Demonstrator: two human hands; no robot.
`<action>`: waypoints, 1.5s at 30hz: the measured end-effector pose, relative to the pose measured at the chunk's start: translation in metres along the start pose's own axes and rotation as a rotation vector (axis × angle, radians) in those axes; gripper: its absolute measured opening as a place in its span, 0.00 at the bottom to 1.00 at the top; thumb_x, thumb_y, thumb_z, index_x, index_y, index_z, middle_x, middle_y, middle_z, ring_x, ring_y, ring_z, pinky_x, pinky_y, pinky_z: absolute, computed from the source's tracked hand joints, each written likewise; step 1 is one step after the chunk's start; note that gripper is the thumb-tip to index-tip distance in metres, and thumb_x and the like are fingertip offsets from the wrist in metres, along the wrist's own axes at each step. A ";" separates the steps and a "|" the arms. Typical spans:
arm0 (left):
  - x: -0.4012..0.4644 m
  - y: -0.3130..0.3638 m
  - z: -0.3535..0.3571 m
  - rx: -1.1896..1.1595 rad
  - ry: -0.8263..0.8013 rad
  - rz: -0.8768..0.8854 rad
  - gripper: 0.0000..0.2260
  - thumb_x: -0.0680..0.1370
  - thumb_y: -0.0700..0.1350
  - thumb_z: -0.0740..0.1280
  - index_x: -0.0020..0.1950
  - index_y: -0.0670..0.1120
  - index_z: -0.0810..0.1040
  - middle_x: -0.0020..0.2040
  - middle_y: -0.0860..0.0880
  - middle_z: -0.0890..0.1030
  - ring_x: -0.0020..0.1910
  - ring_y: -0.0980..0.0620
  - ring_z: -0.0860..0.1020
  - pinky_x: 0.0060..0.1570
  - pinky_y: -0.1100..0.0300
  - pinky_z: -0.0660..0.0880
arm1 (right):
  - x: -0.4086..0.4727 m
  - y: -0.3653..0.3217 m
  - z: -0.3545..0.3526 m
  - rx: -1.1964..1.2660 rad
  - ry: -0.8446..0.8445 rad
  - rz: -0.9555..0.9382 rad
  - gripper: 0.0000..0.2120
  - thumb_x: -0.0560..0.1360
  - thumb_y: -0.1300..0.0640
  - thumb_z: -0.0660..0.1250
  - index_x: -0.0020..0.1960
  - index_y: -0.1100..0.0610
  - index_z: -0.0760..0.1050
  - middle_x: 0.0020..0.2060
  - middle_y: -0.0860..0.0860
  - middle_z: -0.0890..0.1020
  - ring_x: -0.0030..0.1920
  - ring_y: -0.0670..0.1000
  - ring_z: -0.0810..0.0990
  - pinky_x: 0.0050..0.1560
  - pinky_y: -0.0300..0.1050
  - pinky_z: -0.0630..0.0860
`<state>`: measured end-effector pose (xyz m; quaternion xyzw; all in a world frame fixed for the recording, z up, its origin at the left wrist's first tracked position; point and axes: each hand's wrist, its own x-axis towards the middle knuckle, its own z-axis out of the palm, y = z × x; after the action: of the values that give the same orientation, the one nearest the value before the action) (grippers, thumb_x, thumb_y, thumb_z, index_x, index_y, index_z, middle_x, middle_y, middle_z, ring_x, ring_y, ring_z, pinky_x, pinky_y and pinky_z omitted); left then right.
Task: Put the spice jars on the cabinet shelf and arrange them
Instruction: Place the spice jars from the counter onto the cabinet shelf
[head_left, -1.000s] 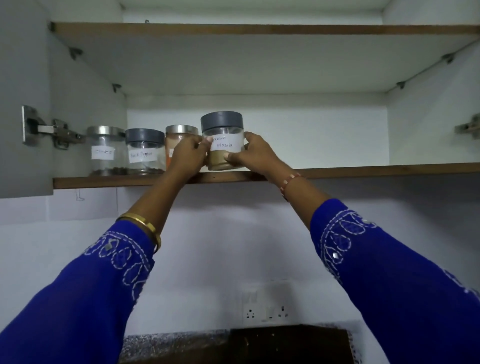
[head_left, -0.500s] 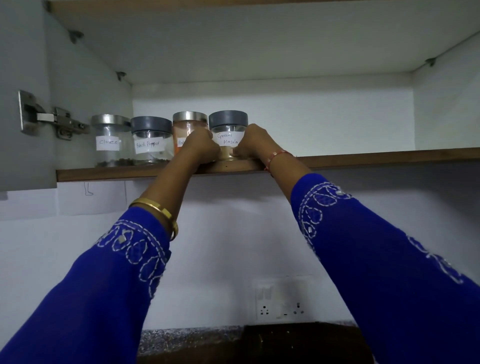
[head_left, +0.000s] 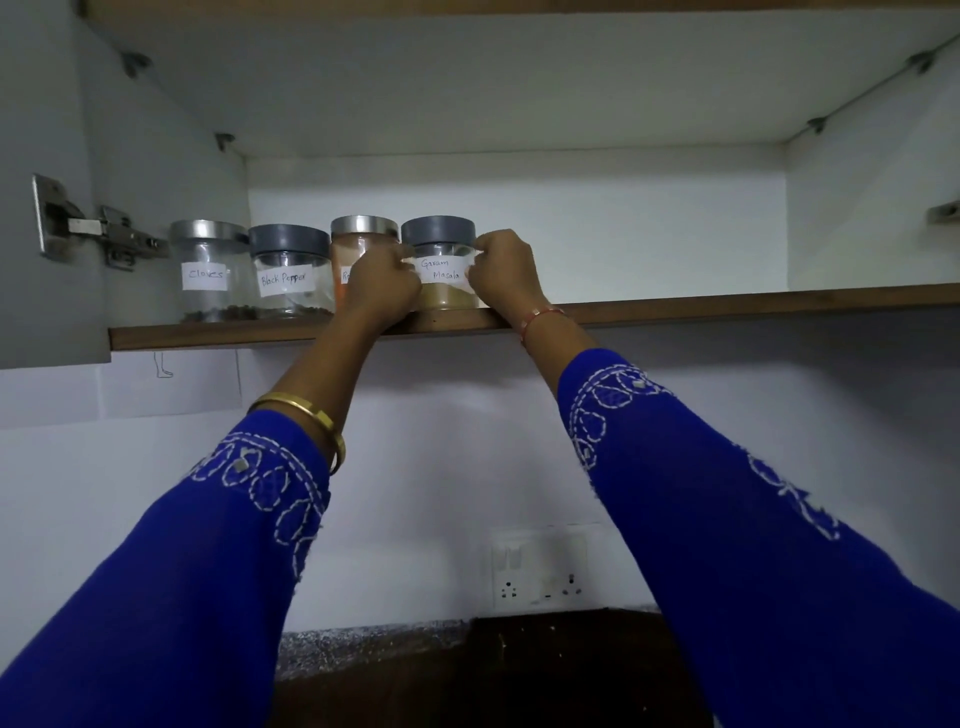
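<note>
The open wall cabinet was white inside, with a brown wooden shelf (head_left: 727, 304) over a white wall, and lower on that wall there was a socket plate (head_left: 540, 569). The person stood with both arms up, in blue sleeves with white stitching. The left hand (head_left: 382, 288) and the right hand (head_left: 501, 273) were curled on the two sides of the Garam Masala jar (head_left: 441, 262), which stood upright on the shelf near its front edge, so the jar was between them and both seemed to grip it, with fingers touching its white label. Just behind the left hand stood a jar with orange powder (head_left: 358, 249) and a metal lid; its label was mostly hidden by that hand. Further to the left of this hand were the Black Pepper jar (head_left: 288, 273) with a grey lid and then the Cloves jar (head_left: 208, 270) with a metal lid, all four close in one row. To the right of the right hand the shelf was bare. A gold bangle (head_left: 306, 415) was on the left wrist, a thin red band (head_left: 537, 317) on the right wrist.
</note>
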<state>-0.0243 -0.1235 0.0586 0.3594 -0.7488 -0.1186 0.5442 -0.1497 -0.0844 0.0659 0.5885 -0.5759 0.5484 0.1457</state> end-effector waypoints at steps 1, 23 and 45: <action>-0.009 0.003 0.000 -0.045 0.038 0.024 0.18 0.76 0.36 0.58 0.65 0.42 0.73 0.63 0.40 0.76 0.63 0.43 0.74 0.64 0.49 0.71 | -0.007 -0.001 0.000 0.062 0.050 -0.018 0.16 0.75 0.68 0.60 0.62 0.66 0.74 0.60 0.60 0.78 0.62 0.56 0.75 0.56 0.37 0.69; -0.342 -0.053 0.054 -0.364 0.135 -0.257 0.13 0.78 0.34 0.58 0.59 0.41 0.77 0.55 0.45 0.81 0.56 0.51 0.79 0.59 0.59 0.76 | -0.351 0.048 0.002 0.631 0.109 0.351 0.14 0.76 0.64 0.63 0.61 0.62 0.76 0.60 0.56 0.79 0.62 0.51 0.76 0.63 0.38 0.73; -0.565 -0.142 0.005 -0.263 -0.101 -0.642 0.13 0.77 0.33 0.60 0.59 0.39 0.77 0.54 0.47 0.80 0.52 0.56 0.77 0.49 0.76 0.73 | -0.610 0.038 0.028 0.468 -0.434 0.792 0.16 0.74 0.63 0.67 0.62 0.61 0.75 0.59 0.56 0.80 0.60 0.51 0.78 0.63 0.48 0.75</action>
<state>0.1138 0.1515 -0.4364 0.4971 -0.6021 -0.3965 0.4829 -0.0067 0.1982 -0.4571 0.4422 -0.6336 0.5409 -0.3322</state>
